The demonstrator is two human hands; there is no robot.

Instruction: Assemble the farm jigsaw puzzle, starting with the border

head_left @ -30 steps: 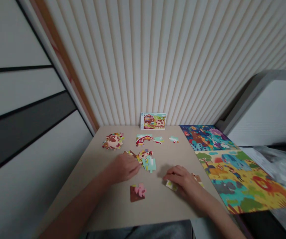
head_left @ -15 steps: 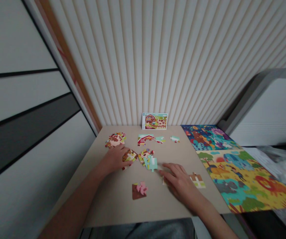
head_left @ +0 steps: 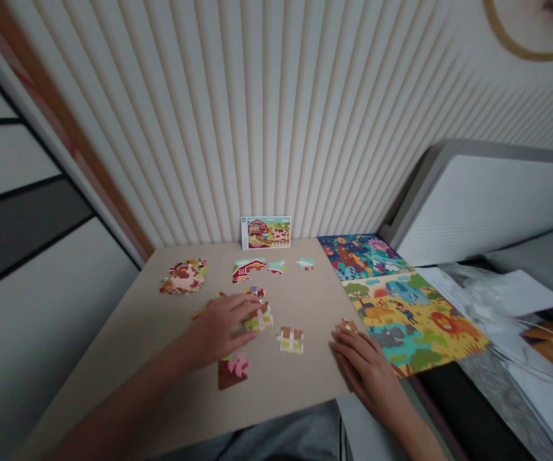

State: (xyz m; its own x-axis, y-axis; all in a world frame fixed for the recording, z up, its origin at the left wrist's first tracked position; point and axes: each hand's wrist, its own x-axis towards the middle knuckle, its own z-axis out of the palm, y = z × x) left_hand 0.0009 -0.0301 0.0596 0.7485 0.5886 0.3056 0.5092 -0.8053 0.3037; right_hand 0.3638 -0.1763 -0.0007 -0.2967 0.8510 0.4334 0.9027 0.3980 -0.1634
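My left hand (head_left: pixel 224 323) is over the middle of the table, a brown-and-green jigsaw piece with a white fence (head_left: pixel 261 318) between its thumb and fingers. Loose pieces show partly behind and beneath this hand. My right hand (head_left: pixel 363 362) lies near the table's right edge, fingers stretched and tips resting on a brown jigsaw piece (head_left: pixel 346 325) they partly cover. Between the hands a fence jigsaw piece (head_left: pixel 291 340) lies flat. A jigsaw piece with a pink pig (head_left: pixel 234 370) sits just below my left hand.
At the back, joined barn pieces (head_left: pixel 248 269) and a pale green sky piece (head_left: pixel 305 263) lie below a farm picture card (head_left: pixel 266 232) leaning on the pleated wall. A heap of pieces (head_left: pixel 184 278) is at left. Two picture sheets (head_left: pixel 398 307) cover the right side.
My left hand has moved right with the fence piece, over the pile of pieces. My right hand has moved right, uncovering one fence piece and reaching another. The view has turned right.
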